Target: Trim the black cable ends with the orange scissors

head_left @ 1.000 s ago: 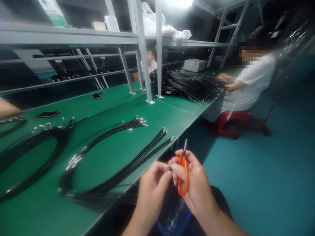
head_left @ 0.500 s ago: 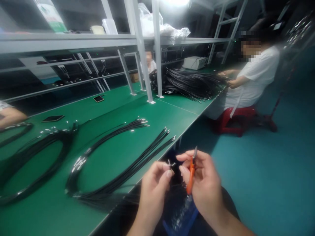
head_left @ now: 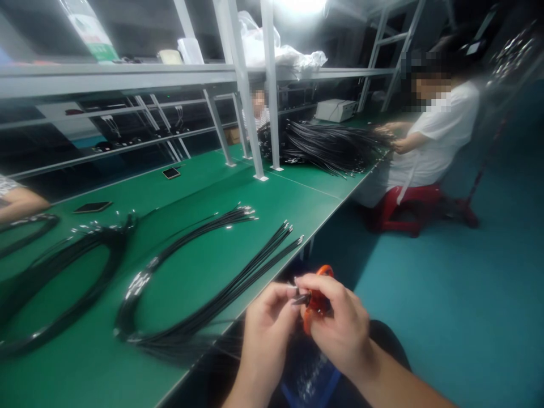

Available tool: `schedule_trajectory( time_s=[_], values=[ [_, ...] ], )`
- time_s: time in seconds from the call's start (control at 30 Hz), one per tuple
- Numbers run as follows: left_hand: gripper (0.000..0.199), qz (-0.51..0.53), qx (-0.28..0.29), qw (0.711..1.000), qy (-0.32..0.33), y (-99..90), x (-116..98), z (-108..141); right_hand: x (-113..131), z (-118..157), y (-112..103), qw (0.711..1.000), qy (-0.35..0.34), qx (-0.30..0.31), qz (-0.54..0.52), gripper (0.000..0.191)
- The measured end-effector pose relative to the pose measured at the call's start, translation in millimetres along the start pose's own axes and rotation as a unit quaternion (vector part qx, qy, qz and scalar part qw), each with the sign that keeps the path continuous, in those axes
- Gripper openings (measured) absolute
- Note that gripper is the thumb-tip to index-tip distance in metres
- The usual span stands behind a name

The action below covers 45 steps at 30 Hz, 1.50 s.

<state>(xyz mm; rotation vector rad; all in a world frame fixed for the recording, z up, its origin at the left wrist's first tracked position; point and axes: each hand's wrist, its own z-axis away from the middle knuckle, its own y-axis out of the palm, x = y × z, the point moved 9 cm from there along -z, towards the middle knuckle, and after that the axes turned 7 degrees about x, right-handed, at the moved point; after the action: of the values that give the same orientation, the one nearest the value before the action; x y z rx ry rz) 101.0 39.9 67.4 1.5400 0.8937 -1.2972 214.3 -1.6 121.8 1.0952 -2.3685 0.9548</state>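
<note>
My left hand (head_left: 267, 326) pinches what looks like a cable end between thumb and forefinger, just past the table's front edge. Its tip is small and mostly hidden by the fingers. My right hand (head_left: 340, 317) is wrapped round a pair of scissors (head_left: 317, 303) with orange handles. Their dark blades point left and reach the left fingertips at the cable end. On the green table (head_left: 255, 255) beside my left hand lies a curved bundle of black cables (head_left: 212, 303) with pale ends. Below my hands is a blue container (head_left: 312, 377) with small, unclear bits in it.
Another cable bundle (head_left: 106, 255) lies to the left, near a person's arm (head_left: 25, 204). Two phones (head_left: 92, 207) rest farther back. Shelf posts (head_left: 250, 107) stand on the table. A co-worker (head_left: 442, 124) sits on a red stool (head_left: 408, 209) beside a large cable pile (head_left: 331, 144).
The scissors have swung from upright in my right palm to pointing left, with the handles now showing. My right hand has moved left to meet my left hand.
</note>
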Motion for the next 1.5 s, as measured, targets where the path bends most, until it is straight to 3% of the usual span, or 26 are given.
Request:
schedule_trajectory(
  time_s=[0.17, 0.3, 0.37, 0.47, 0.53, 0.67, 0.77, 1.1, 1.3, 1.5],
  values=[
    [0.009, 0.027, -0.041, 0.999, -0.005, -11.4, 8.6, -0.3, -11.9, 9.7, -5.4, 0.999, 0.027, -0.03, 0.012, 0.055],
    [0.007, 0.014, -0.067, 0.998, 0.004, -23.7, 11.1, -4.3, -33.2, 25.2, -2.4, 0.982, 0.166, 0.016, -0.093, 0.043],
    [0.006, 0.006, -0.084, 0.996, 0.016, -28.3, 9.4, -6.1, -42.3, 37.0, 9.7, 0.935, 0.274, 0.062, -0.218, 0.036],
    [0.003, -0.011, -0.112, 0.993, 0.045, -31.2, 3.1, -6.9, -43.4, 55.2, 33.1, 0.816, 0.412, 0.125, -0.386, 0.025],
    [0.002, -0.029, -0.118, 0.991, 0.058, -29.7, -0.9, -6.9, -41.1, 62.0, 43.7, 0.751, 0.463, 0.154, -0.446, 0.024],
    [0.003, -0.069, -0.097, 0.991, 0.069, -22.8, -5.2, -6.8, -41.1, 64.1, 54.6, 0.688, 0.499, 0.171, -0.499, 0.031],
    [0.004, -0.092, -0.071, 0.991, 0.066, -18.5, -4.4, -6.0, -41.6, 60.9, 58.0, 0.677, 0.507, 0.161, -0.508, 0.028],
    [0.005, -0.131, -0.043, 0.989, 0.043, -14.4, 4.1, -7.0, -51.4, 63.5, 60.0, 0.701, 0.529, 0.136, -0.458, 0.022],
    [0.005, -0.144, -0.037, 0.988, 0.049, -13.3, 4.1, -9.5, -58.7, 69.8, 65.0, 0.706, 0.555, 0.181, -0.401, 0.029],
    [0.004, -0.149, -0.042, 0.986, 0.062, -15.4, 3.4, -10.5, -49.6, 69.1, 56.9, 0.692, 0.527, 0.226, -0.439, 0.027]
  ],
)
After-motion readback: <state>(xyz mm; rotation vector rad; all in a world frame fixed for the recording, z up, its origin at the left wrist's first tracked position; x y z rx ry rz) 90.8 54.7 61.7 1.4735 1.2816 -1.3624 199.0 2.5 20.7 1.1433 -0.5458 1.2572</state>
